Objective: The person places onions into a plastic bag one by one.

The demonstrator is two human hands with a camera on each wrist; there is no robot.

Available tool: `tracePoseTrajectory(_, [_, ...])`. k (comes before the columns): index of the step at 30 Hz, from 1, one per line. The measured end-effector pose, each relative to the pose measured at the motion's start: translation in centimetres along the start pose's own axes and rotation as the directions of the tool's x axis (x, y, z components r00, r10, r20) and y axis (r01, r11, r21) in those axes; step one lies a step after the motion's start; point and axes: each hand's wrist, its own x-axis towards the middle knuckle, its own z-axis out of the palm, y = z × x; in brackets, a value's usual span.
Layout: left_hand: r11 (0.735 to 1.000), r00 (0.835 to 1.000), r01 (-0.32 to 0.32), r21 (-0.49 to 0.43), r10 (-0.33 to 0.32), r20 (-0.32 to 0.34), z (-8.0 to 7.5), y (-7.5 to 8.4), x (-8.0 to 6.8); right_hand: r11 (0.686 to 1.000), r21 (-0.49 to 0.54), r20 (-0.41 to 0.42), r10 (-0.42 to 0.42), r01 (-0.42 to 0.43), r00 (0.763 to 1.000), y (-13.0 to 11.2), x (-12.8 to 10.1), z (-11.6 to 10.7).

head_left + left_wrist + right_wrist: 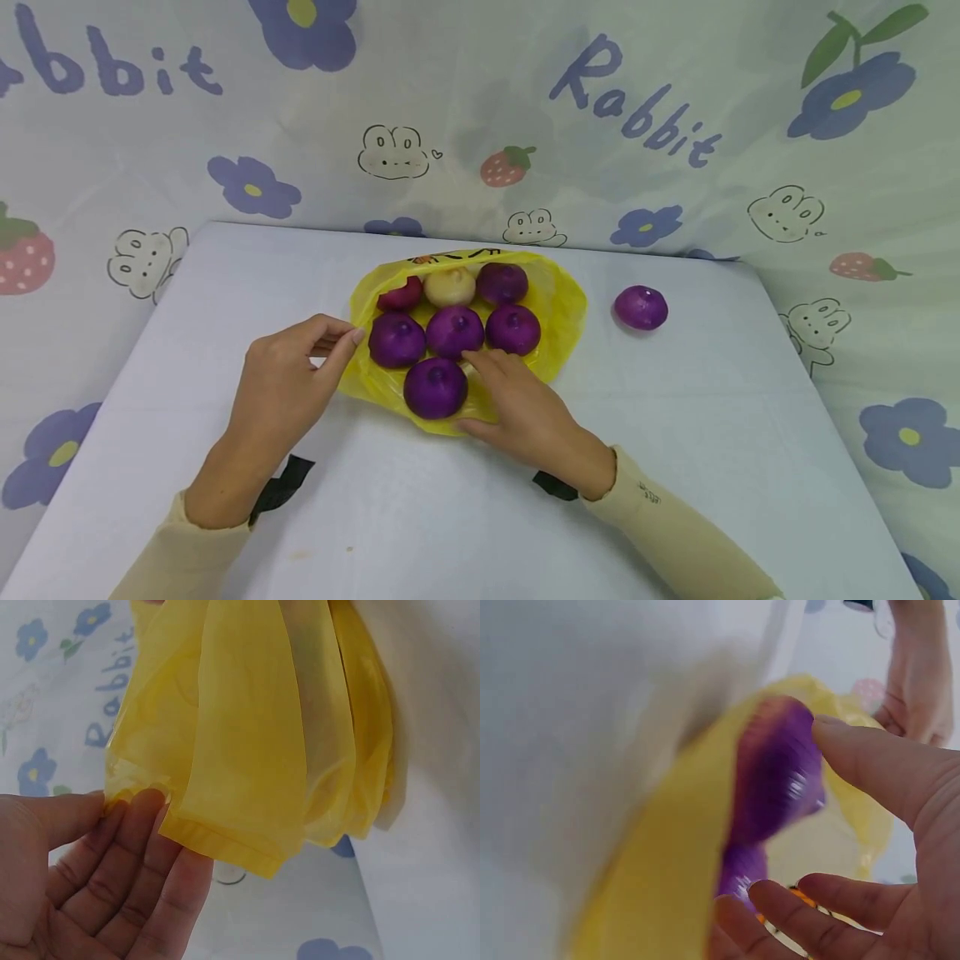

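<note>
A: What are the two hands doing?

B: The left hand (288, 375) pinches the left edge of the thin yellow plastic bag (558, 312) between thumb and fingertips; the left wrist view shows the film bunched against those fingers (139, 817). The right hand (525, 412) lies on the bag's near edge, fingers fairly straight and relaxed, its fingertips touching the round purple bun nearest the person (435, 387). It grips nothing.

A: And the bag itself?

B: It lies flat and open in the middle of the pale lilac table (712, 433), with round buns lying on the film. Just behind the nearest bun sits a row of three more purple ones: left (396, 339), middle (454, 331) and right (513, 328), close together. Behind that row, at the bag's far edge, are a reddish bun (401, 295), a pale cream bun (450, 286) and a darker purple bun (502, 282).

A: Anything off the bag?

B: One lone purple bun (641, 307) rests on the table to the right of the bag, clear of it.

A: And around the table?

B: A pale printed cloth (465, 117) hangs behind and beside it, with blue flowers, strawberries, rabbit faces and the word "Rabbit". Both arms wear cream sleeves (675, 525).
</note>
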Motion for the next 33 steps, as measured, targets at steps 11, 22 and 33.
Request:
tracePoseTrajectory(11, [1.0, 1.0, 0.003, 0.005, -0.003, -0.004, -0.3, 0.0, -0.1, 0.999, 0.036, -0.083, -0.018, 0.021, 0.996, 0.1, -2.3, -4.1])
tracePoseTrajectory(22, [1.0, 1.0, 0.006, 0.016, -0.006, 0.004, -0.1, -0.1, 0.0, 0.999, -0.031, -0.25, -0.021, 0.014, 0.968, 2.7, -5.1, -8.2])
tracePoseTrajectory(33, [1.0, 1.0, 0.012, 0.014, -0.012, 0.005, -0.1, -0.1, 0.0, 0.99, -0.005, -0.398, 0.125, -0.138, 0.909, 7.8, -5.9, -11.0])
